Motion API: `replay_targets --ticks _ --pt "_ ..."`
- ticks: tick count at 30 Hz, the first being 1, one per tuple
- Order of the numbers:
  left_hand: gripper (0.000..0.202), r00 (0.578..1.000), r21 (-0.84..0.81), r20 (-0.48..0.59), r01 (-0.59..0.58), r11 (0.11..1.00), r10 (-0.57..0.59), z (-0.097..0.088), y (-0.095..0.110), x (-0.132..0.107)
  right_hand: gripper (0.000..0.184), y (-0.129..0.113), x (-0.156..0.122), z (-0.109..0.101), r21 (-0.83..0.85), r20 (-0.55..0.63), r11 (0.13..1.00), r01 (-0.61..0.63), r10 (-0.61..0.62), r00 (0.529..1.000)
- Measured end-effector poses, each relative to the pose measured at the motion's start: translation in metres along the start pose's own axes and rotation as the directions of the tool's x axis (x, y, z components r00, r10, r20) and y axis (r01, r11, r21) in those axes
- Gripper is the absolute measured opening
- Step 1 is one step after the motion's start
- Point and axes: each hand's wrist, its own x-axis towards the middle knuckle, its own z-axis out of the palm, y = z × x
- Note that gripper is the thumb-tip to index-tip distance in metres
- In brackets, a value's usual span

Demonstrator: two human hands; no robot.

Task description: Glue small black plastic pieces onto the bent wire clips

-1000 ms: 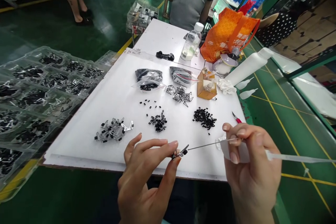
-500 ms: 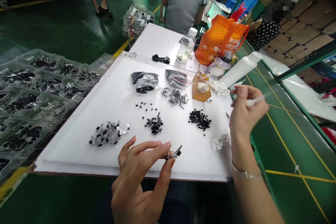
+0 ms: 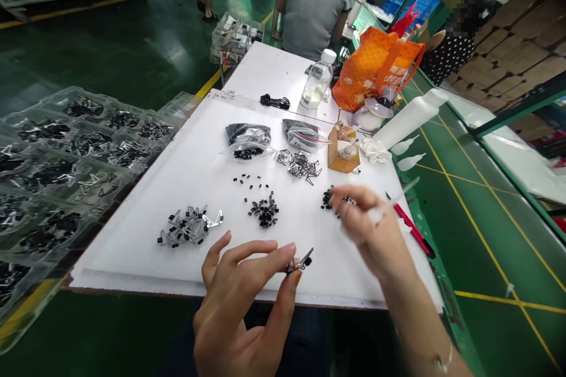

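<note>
Between thumb and fingertips, my left hand [image 3: 247, 300] pinches a small metal clip [image 3: 300, 264] with black ends, just above the table's front edge. My right hand [image 3: 369, 227], smeared by motion, is over the pile of small black pieces [image 3: 327, 199] and partly hides it. A slim translucent white stick [image 3: 404, 191] pokes out from its grip; its kind is too blurred to make out. Left of the hands lies a heap of metal clips with black tips [image 3: 188, 227]. More black pieces [image 3: 264, 212] form a pile in the middle, with loose bare metal clips [image 3: 300, 165] behind.
Two zip bags of black parts [image 3: 248, 138], a small amber box [image 3: 342, 153], a clear bottle [image 3: 317, 82], a white bottle [image 3: 413, 118] and an orange bag [image 3: 375, 68] stand farther back. A red cutter [image 3: 411, 227] lies right. Sorting trays [image 3: 172, 121] flank the left edge.
My right hand has swung left and down from the table's right side to the black pieces, keeping the translucent stick. My left hand still pinches the clip. A person in the background has walked right.
</note>
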Motion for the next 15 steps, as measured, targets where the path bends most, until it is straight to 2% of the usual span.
replay_targets --ticks 1,3,6,15 --pt "0.042 1.000 0.005 0.012 -0.023 1.000 0.023 0.000 0.001 0.000 0.030 -0.005 -0.018 0.007 0.128 0.117 0.991 -0.042 0.027 0.993" --pt "0.042 0.998 0.019 0.036 -0.056 0.998 0.055 0.000 0.003 0.001 0.024 -0.012 -0.046 0.019 0.284 0.211 0.953 -0.101 0.041 0.977" --pt "0.042 0.994 0.031 0.061 -0.088 0.996 0.086 0.002 0.006 0.001 0.022 -0.017 -0.063 0.026 0.364 0.202 0.919 -0.149 0.078 0.976" --pt "0.041 0.988 0.045 0.088 -0.135 0.990 0.131 0.003 0.007 -0.001 0.007 -0.020 -0.066 0.029 0.412 0.185 0.887 -0.211 0.145 0.972"
